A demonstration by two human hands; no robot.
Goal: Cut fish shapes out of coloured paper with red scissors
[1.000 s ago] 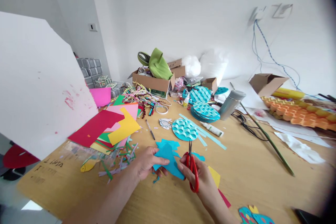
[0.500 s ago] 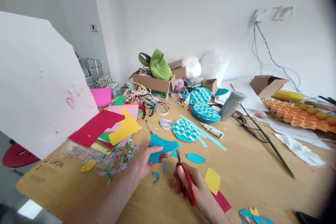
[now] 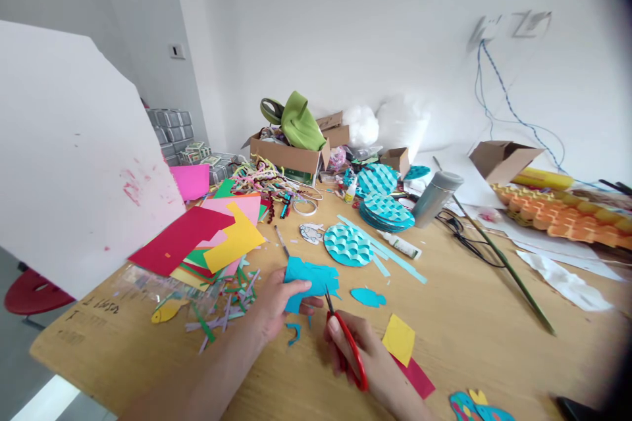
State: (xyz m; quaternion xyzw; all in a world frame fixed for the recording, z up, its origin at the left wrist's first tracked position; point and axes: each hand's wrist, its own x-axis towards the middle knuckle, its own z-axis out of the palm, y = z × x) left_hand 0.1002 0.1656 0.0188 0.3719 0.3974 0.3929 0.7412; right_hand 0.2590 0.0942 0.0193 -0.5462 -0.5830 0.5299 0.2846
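My left hand pinches a piece of blue paper between thumb and fingers, its right edge cut and ragged. Red-handled scissors sit in my right hand, their tips touching or overlapping the paper's lower right edge. A blue paper fish lies flat just right of the scissor tips. Below my left fingers is a curled blue scrap. Beside my right hand lie a yellow paper piece and a dark red paper piece, partly overlapped.
Coloured paper sheets and scraps cover the table's left. Ahead are a scaled blue disc, a glue bottle and a grey tumbler. A long green stick lies at right. A cardboard box stands at the back.
The blue paper has turned in my left hand and now shows a jagged right side. The scissors have shifted slightly left and down, with their tips at its lower edge.
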